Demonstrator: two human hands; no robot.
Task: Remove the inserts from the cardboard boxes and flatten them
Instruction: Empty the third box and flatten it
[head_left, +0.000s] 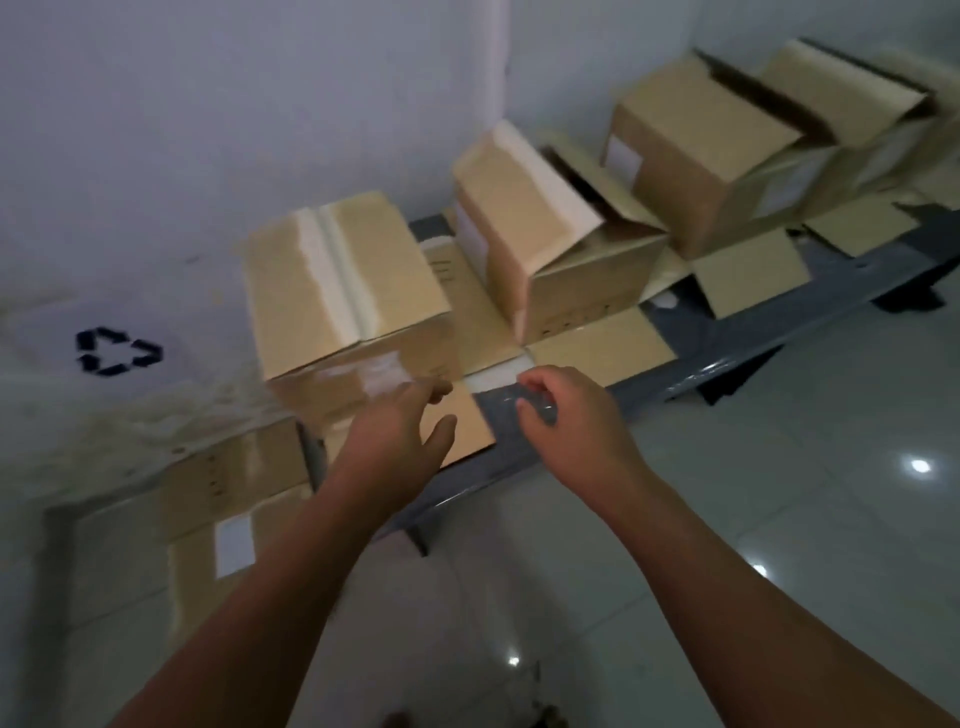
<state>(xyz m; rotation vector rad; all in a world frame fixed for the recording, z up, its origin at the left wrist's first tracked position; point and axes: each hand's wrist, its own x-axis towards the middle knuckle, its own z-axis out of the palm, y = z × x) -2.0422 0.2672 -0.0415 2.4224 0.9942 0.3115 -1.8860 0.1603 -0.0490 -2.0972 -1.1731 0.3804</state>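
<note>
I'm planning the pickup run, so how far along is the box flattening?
Done: flattened cardboard lies low on the left. In hand: the left hand reaches, open, toward the nearest box, taped shut and standing on the bench; the right hand hovers beside it with curled fingers, grip unclear. Left: that box plus at least three open-flapped boxes behind it, none flattened.

Dim, motion-blurred wide-angle view; lamp glare spots the glossy floor (779, 493).

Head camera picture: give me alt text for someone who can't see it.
A person's left hand and right hand reach toward a closed cardboard box at the near end of a grey table. More boxes, some open, stand in a row behind it against a white wall.
</note>
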